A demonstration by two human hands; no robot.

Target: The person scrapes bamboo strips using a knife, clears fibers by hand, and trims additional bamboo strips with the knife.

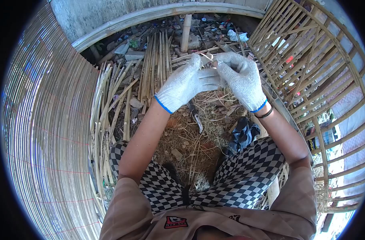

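Observation:
My left hand point(186, 84), in a white knit glove with a blue cuff, is raised in front of me, its thumb and forefinger closed and its lower fingers stretching toward the other hand. My right hand point(240, 78), gloved alike, has its thumb and fingers pinched together close beside it. Between the fingertips shows a thin pale strip point(207, 56), small and partly hidden by the gloves; its material is unclear. Below the hands, a knife point(196, 118) with a dark handle and a curved, shiny blade lies on the straw-littered ground.
Split bamboo sticks point(152, 68) lie in a bundle at the left. A slatted bamboo screen point(50, 132) stands on the far left, a bamboo lattice point(310, 60) on the right. A short bamboo post point(186, 33) stands ahead. A black plastic bag point(244, 132) lies by my right knee.

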